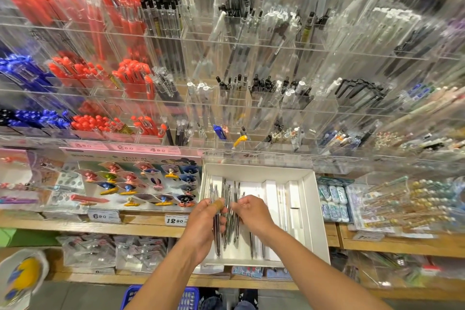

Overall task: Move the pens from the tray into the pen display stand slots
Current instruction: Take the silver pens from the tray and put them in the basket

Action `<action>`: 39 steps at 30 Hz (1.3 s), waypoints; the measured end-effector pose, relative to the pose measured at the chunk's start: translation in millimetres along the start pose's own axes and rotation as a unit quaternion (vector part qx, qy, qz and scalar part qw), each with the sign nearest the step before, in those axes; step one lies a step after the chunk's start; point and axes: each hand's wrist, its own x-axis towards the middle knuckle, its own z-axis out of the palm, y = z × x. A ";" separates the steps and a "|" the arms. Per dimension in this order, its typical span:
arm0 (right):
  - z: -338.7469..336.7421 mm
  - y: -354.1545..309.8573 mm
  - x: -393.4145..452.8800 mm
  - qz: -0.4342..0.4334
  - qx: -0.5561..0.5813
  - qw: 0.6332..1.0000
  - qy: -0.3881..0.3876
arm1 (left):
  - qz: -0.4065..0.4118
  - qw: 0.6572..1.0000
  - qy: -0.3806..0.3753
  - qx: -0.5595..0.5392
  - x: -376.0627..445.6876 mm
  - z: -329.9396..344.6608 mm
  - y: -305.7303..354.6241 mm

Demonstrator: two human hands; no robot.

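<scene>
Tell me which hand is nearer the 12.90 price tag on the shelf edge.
Left. The left hand, holding pens over the white tray, is just right of the 12.90 price tag; the right hand is farther right, past the pens.

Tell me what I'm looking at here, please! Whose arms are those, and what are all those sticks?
No robot here. A person wears a camera on their head, so you see their own two arms reaching forward. The sticks are pens. The left hand grips a bunch of pens, and the right hand pinches some in that same bunch. Under the hands is a white tray resting on a wooden shelf, with a few more pens lying in it. Above stands a clear plastic display stand with many slots, full of red, blue and black pens. The pens from the tray will go into those slots.
</scene>
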 end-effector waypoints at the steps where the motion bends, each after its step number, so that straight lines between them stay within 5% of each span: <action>1: -6.3 -5.0 -10.6 -0.024 0.032 0.999 -0.019 | 0.002 1.000 0.000 0.004 -0.5 1.1 0.5; 7: -7.3 -14.0 -51.3 -0.102 0.063 0.988 -0.097 | -0.017 1.000 -0.019 -0.016 -4.2 9.9 1.2; 12: -13.1 -4.0 -36.6 -0.055 0.097 0.989 -0.095 | -0.029 0.999 -0.004 -0.012 1.5 2.8 0.6; 18: 6.0 27.3 5.9 0.047 -0.222 0.973 0.036 | -0.034 0.999 -0.009 -0.034 -3.2 2.2 1.1; 24: 30.3 23.7 15.6 0.046 -0.312 0.946 0.078 | -0.044 0.998 -0.004 -0.046 -9.0 0.6 -0.5; 35: 23.0 13.6 15.4 0.065 -0.301 0.949 0.062 | -0.056 0.997 0.007 -0.043 -9.1 -0.8 -0.7; 39: 0.7 9.8 -8.3 -0.019 -0.230 0.973 0.024 | -0.050 0.998 0.012 -0.030 -9.0 0.4 -3.5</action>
